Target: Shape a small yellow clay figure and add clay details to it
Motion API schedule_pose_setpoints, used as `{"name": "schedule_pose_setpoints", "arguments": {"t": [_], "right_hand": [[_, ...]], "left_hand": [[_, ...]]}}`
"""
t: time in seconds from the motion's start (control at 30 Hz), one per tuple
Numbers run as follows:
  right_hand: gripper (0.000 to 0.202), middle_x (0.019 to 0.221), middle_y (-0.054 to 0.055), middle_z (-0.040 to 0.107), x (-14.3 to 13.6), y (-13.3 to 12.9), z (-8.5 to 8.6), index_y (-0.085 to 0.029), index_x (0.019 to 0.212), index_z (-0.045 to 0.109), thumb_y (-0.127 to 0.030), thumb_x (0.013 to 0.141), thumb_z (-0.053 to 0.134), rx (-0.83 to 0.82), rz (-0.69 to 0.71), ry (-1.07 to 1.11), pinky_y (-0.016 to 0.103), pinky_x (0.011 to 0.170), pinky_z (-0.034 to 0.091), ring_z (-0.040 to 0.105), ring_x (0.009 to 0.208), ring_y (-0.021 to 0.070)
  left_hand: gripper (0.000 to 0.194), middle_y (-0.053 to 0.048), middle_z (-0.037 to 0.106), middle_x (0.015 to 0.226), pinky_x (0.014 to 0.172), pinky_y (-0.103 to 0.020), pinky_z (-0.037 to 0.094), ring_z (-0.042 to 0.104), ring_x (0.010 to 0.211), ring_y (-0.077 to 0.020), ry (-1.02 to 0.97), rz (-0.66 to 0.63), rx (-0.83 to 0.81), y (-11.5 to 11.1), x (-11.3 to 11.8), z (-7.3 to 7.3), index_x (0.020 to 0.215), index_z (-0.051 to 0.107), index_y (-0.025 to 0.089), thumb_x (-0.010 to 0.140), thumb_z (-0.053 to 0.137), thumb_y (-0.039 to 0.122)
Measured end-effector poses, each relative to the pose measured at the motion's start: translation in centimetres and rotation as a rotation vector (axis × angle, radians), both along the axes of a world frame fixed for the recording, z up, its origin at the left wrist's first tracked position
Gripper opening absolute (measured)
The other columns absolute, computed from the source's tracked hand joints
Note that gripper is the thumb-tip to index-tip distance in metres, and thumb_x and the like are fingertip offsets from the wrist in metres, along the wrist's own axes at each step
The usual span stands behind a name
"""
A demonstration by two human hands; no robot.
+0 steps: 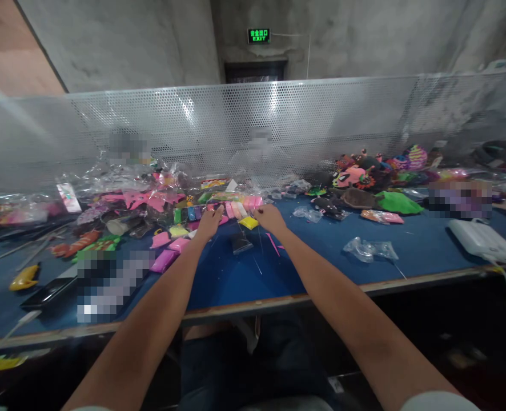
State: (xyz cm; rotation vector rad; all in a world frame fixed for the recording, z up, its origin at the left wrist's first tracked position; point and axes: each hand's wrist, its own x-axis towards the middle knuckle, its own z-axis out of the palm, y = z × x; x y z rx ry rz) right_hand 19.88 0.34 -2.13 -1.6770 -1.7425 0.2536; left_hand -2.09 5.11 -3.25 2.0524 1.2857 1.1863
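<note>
Grey concrete wall [150,40], with a lit green exit sign [258,36] above a dark doorway. A perforated metal screen [219,123] runs along the far side of a blue-topped counter [257,285].

Row of small packets [235,210], pinks and paler tones in clear film: lies at the middle of the counter, between the person's two hands. Left hand [210,221] at its left side, fingers bent; right hand [269,218] at its right end, fingers curled under the palm. Whether either hand is clamped on the film cannot be told (the fingertips are small and partly hidden).

Yellow packet [248,222] just below the row, near the right hand. Black packet [241,244] nearer the counter's front edge; thin pink strips [273,244] to its right. Left of the left hand, a green packet [177,215], then a yellow-green one; closer in, beside the left forearm, a magenta packet [164,261] among pink ones.

Farther left: pink star-like pieces [152,200] under glossy wrap, a yellow curved piece [24,278] (rather banana-like), and a dark phone-like device [49,293] with a white cable.

Right side: crumpled clear plastic [370,249], a green flat piece [398,202] beside a brown one [358,198], a heap of colourful soft figures [364,170] behind them. Near the right end, a white device [484,240] with a pale cable.
</note>
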Motion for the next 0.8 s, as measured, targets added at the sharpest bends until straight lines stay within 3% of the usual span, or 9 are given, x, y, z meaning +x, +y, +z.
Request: {"name": "schedule_pose_setpoints", "arguments": {"t": [0.1,0.17,0.23,0.3,0.43,0.6,0.7,0.8], "right_hand": [[0.033,0.077,0.007,0.072,0.1,0.0,-0.1,-0.017,0.08,0.075,-0.033,0.091,0.048,0.009,0.007,-0.005,0.024,0.058,0.033,0.062,0.072,0.0162],[0.033,0.076,0.007,0.072,0.1,0.1,-0.1,-0.017,0.081,0.075,-0.033,0.091,0.048,0.008,0.01,-0.001,0.024,0.059,0.034,0.063,0.074,0.0166],[0.033,0.076,0.006,0.072,0.2,0.2,-0.2,-0.018,0.081,0.075,-0.033,0.091,0.048,0.003,0.012,0.007,0.023,0.06,0.035,0.064,0.075,0.0169],[0.032,0.076,0.006,0.072,0.3,0.4,-0.4,-0.018,0.081,0.075,-0.032,0.091,0.048,-0.002,0.012,0.013,0.023,0.06,0.035,0.064,0.075,0.0168],[0.031,0.076,0.006,0.072,0.4,0.7,-0.6,-0.018,0.079,0.075,-0.03,0.09,0.048,0.006,0.008,0.0,0.023,0.059,0.035,0.063,0.073,0.0163],[0.031,0.076,0.006,0.071,0.3,0.6,-0.6,-0.018,0.077,0.073,-0.034,0.09,0.049,0.0,0.008,-0.018,0.024,0.057,0.032,0.062,0.072,0.0163],[0.031,0.074,0.006,0.071,0.4,0.6,-0.6,-0.018,0.078,0.073,-0.034,0.09,0.049,-0.004,0.014,0.003,0.023,0.057,0.033,0.063,0.071,0.016],[0.031,0.074,0.006,0.071,0.4,0.6,-0.6,-0.018,0.079,0.074,-0.032,0.09,0.049,0.001,0.01,0.014,0.023,0.058,0.034,0.063,0.071,0.0161]], "left_hand": [[0.043,0.002,0.036,0.05,0.049,-0.027,0.027,0.033,0.048,-0.0122,-0.026,0.047,0.003,0.4,0.0,-0.3,0.056,0.039,0.021,0.093,0.041,0.044],[0.024,0.003,0.044,0.056,0.048,-0.025,0.031,0.037,0.049,-0.0115,-0.062,0.026,-0.026,0.6,0.1,-0.5,0.072,0.051,0.019,0.09,0.043,0.034],[0.014,0.003,0.052,0.065,0.047,-0.023,0.035,0.039,0.047,-0.01,-0.074,0.008,-0.076,0.6,0.4,-0.8,0.09,0.054,0.019,0.087,0.043,0.027],[0.015,0.001,0.059,0.075,0.046,-0.022,0.038,0.042,0.045,-0.0084,-0.067,-0.02,-0.123,0.6,0.6,-1.0,0.098,0.052,0.019,0.087,0.043,0.023],[0.015,-0.001,0.06,0.076,0.044,-0.024,0.04,0.046,0.04,-0.0082,-0.034,-0.022,-0.153,0.5,0.5,-0.8,0.097,0.055,0.018,0.089,0.043,0.023],[0.036,0.002,0.045,0.056,0.044,-0.025,0.036,0.04,0.041,-0.0107,-0.015,0.057,-0.068,0.1,0.2,0.0,0.08,0.061,0.017,0.095,0.036,0.038],[0.025,0.002,0.047,0.057,0.049,-0.025,0.037,0.044,0.05,-0.0124,0.041,0.067,0.013,-0.2,0.2,0.4,0.077,0.061,0.017,0.085,0.054,0.039],[0.018,0.004,0.05,0.059,0.053,-0.024,0.038,0.046,0.053,-0.013,0.075,0.037,0.038,-0.4,0.5,0.4,0.089,0.061,0.017,0.077,0.063,0.031]]}}
